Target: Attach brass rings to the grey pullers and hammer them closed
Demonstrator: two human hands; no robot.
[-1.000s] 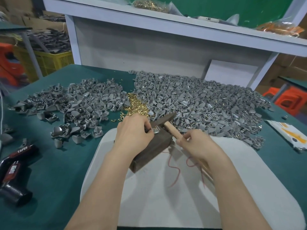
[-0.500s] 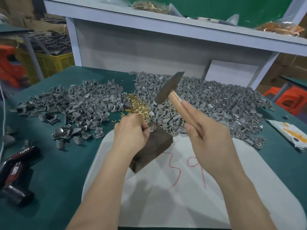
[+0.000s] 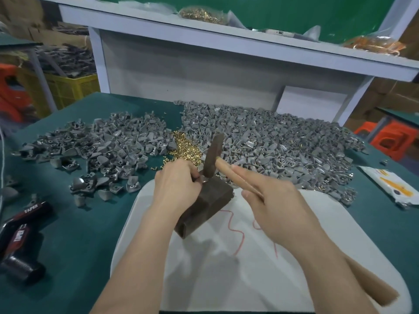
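1. A person's left hand [image 3: 179,186] curls its fingers over the far end of a dark block [image 3: 210,207] and pinches a small piece [image 3: 202,178] against the block's top. Fingers and the hammer head cover most of that piece, so its shape cannot be made out, nor whether it carries a ring.
2. The right hand [image 3: 277,207] grips the hammer [image 3: 212,157] by its wooden handle, forefinger laid straight along the wood and the other fingers wrapped beneath. The dark head stands tilted with its lower end at the small piece, but blur hides whether they touch. Palm and wrist hide the middle of the handle, and its butt shows at lower right beside the forearm.
3. The block lies slantwise on a white board [image 3: 226,279] marked with a red scrawl, part of it under the right arm. The frame's bottom cuts off the board's near edge.
4. Grey pullers lie in two heaps on the green table cover [image 3: 74,234]: a left heap [image 3: 108,152] and a larger right heap [image 3: 272,146]. The brass rings [image 3: 184,149] are piled between them, just beyond the left hand, whose knuckles hide the pile's near edge.
5. At far left lies a black tool [image 3: 20,236] lettered "TAPER", cut off by the frame. At far right lies a white and orange packet [image 3: 390,188], its print unreadable.
6. A shelf [image 3: 249,45] above the table holds a clear bag [image 3: 199,14] of brass-coloured parts, its top cropped.
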